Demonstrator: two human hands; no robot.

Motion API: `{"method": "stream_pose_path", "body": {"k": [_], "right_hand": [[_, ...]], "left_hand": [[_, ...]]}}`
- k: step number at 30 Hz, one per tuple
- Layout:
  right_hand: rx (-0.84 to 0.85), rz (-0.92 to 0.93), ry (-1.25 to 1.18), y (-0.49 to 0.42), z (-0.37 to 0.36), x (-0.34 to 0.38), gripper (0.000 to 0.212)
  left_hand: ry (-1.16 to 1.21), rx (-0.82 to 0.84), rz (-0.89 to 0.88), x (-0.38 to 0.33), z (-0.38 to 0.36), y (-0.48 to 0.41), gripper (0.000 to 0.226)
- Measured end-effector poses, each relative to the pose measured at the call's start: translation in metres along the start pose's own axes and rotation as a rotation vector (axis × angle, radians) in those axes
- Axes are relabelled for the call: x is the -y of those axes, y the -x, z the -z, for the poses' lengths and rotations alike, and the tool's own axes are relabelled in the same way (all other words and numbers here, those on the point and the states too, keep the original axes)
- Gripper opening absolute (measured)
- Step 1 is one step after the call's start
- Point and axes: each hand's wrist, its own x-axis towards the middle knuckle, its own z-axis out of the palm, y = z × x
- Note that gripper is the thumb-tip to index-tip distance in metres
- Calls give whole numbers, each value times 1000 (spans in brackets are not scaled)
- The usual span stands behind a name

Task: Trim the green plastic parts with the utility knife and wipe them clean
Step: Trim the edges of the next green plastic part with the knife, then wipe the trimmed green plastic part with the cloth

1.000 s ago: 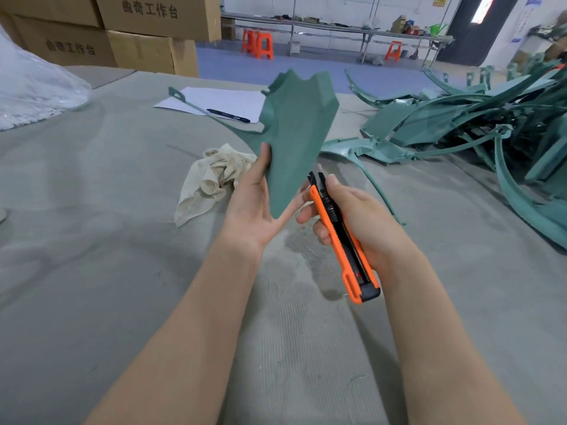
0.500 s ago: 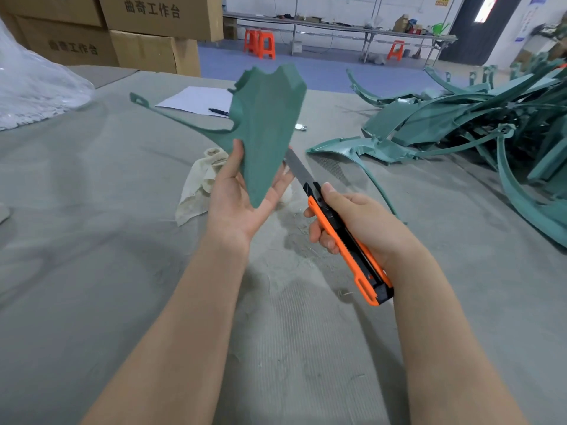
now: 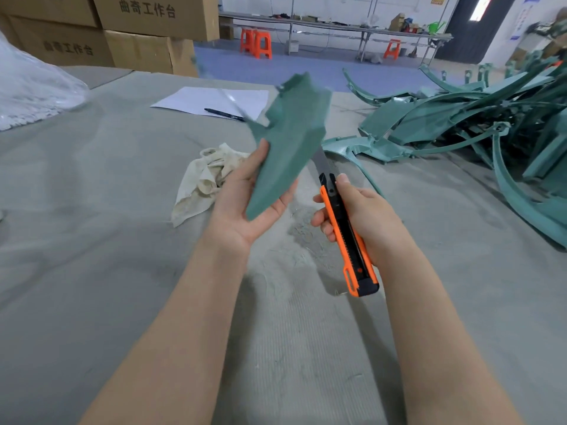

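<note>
My left hand (image 3: pixel 245 207) holds a flat green plastic part (image 3: pixel 288 139) by its narrow lower tip, thumb on one side and fingers under the other. The part stands tilted above the table and its thin arm at the upper left is blurred. My right hand (image 3: pixel 365 219) grips an orange and black utility knife (image 3: pixel 346 234), thumb along the top. The bare blade points up and away, next to the part's right edge. A crumpled off-white cloth (image 3: pixel 205 179) lies on the table just left of my left hand.
A heap of green plastic parts (image 3: pixel 466 118) covers the table's right side. A white sheet with a black pen (image 3: pixel 224 114) lies at the far middle. Cardboard boxes (image 3: pixel 138 32) and a clear plastic bag (image 3: pixel 33 90) stand at the far left. Fine shavings dust the grey table cover (image 3: pixel 92 271).
My left hand has turned the green part, swinging its top to the right. My right hand slid the blade out and brought the knife more upright beside the part.
</note>
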Motion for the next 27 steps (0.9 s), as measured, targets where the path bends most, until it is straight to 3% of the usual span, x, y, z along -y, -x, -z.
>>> {"method": "stream_pose_path", "body": {"k": [4,7,14,18,20,23,27], "right_hand": [[26,-44,-14,-1,-3,-1,41],[42,-53,52,0,-1,0,43],[122,-97,92,3,3,2,45],[-13,-94,74,0,5,-1,42],[-114,-89,261,-4,4,-7,43],[-188,2,771,-12,3,-14,46],[-245,11,977,-18,4,-27,39]], "left_hand": [[-250,117,178,11,-21,10,34],[-95,54,200,10,-14,3,27],[13,-118,-208,-7,-3,0,26],[11,-195,-348,-19,1,3,21],[1,-237,-372,-18,0,3,20],[51,-279,-390,-20,1,2,18],[170,-276,-389,-28,10,4,12]]}}
